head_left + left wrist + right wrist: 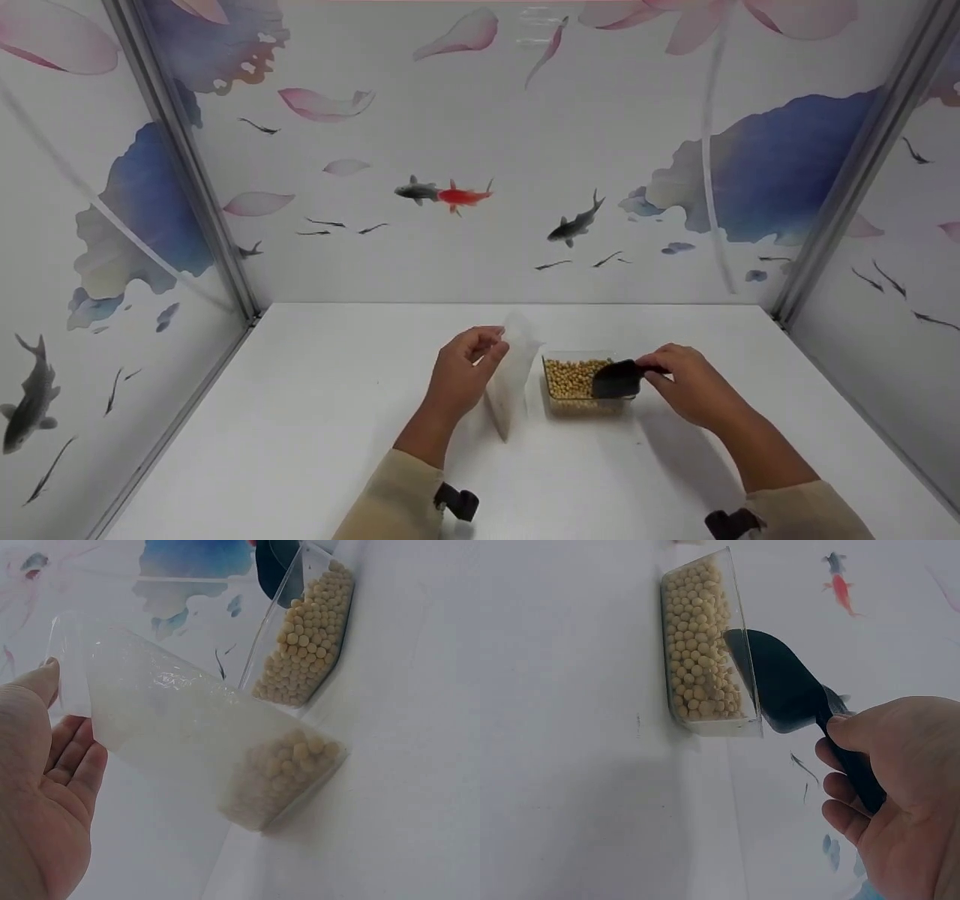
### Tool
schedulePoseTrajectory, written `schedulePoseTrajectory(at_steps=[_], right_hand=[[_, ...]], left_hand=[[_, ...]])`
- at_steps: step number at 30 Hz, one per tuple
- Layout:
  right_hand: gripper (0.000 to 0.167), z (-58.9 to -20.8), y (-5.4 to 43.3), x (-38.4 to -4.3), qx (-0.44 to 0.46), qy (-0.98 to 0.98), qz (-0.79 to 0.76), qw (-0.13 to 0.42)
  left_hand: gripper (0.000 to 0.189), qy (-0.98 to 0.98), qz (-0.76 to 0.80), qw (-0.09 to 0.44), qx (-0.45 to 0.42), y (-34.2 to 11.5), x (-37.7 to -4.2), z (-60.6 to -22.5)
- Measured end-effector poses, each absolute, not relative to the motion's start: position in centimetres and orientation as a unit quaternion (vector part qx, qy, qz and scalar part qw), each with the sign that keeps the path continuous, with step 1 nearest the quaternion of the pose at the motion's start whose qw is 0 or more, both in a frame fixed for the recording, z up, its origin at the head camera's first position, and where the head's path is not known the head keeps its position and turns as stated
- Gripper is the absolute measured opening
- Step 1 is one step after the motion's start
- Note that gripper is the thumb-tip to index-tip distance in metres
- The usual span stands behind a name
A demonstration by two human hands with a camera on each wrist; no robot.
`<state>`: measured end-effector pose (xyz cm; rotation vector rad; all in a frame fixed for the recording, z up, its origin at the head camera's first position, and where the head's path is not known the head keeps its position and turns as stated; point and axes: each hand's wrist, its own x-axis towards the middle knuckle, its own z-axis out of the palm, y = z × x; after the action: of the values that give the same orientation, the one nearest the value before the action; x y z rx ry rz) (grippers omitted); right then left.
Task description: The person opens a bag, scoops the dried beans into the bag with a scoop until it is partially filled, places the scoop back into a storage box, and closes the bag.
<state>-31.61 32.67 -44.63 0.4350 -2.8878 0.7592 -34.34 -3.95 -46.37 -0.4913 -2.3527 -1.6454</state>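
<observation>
Above table (315,427), left grip (459,375) seemingly pinches bag (515,367), right grip (690,381) scoop (617,380) — long axis leftward.

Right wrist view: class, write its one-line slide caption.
A right hand holds a black scoop partly inside a clear container of round pale beans.

- A translucent bag (157,694) is held upright, beans (281,765) gathered at its bottom.
- Beside it, a clear box (727,728) is mostly filled with beans.
- A black scoop (616,379) is held tip-first in the box.
</observation>
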Motion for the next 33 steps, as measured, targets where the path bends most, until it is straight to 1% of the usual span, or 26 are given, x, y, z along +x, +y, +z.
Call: schedulePoseTrajectory(at_steps=[8, 14, 19, 24, 28, 33], right_hand=[[0.023, -45.4, 31.9, -31.4, 0.16, -0.959, 0.23, 0.047], [0.025, -46.1, 30.8, -31.8, 0.169, -0.96, 0.222, 0.038], [0.027, -46.2, 29.7, -32.3, 0.164, -0.96, 0.225, 0.027], [0.025, -46.2, 28.8, -32.5, 0.157, -0.96, 0.23, 0.019], [0.024, -46.3, 28.5, -32.8, 0.15, -0.959, 0.239, 0.02], [0.027, -46.9, 28.4, -33.0, 0.14, -0.956, 0.257, 0.014]], left_hand=[[0.016, -0.796, -0.569, 0.11, -0.177, -3.6, -34.0, -47.1], [0.014, -0.8, -0.568, 0.106, -0.161, -3.6, -33.8, -47.1], [0.016, -0.796, -0.572, 0.11, -0.164, -3.8, -34.0, -46.9], [0.014, -0.798, -0.572, 0.102, -0.158, -3.9, -34.1, -46.8], [0.014, -0.794, -0.576, 0.104, -0.163, -3.9, -34.2, -46.6], [0.015, -0.791, -0.578, 0.109, -0.169, -3.9, -34.4, -46.5]])
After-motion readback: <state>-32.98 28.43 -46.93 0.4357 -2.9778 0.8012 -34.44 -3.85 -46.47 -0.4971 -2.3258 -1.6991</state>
